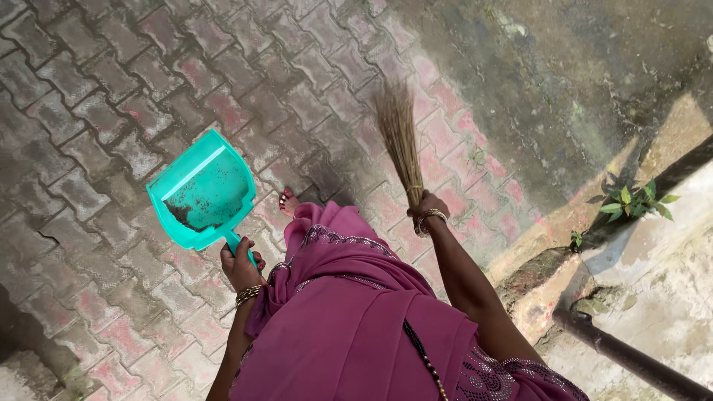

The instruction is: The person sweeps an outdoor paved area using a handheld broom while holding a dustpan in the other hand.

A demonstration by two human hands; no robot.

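Our left hand [239, 266] grips the teal dustpan [199, 191] by its handle, tilted over the paving bricks [111, 96], our right hand [427, 212] clamps the straw broom [399, 137], and what seems dirt inside could spill if we tip further

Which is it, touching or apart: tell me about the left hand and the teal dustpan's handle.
Touching. The head view shows the left hand wrapped around the handle of the teal dustpan.

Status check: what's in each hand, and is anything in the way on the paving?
Left hand grips teal dustpan, some dirt inside. Right hand grips straw broom, bristles up. Brick paving ahead unobstructed.
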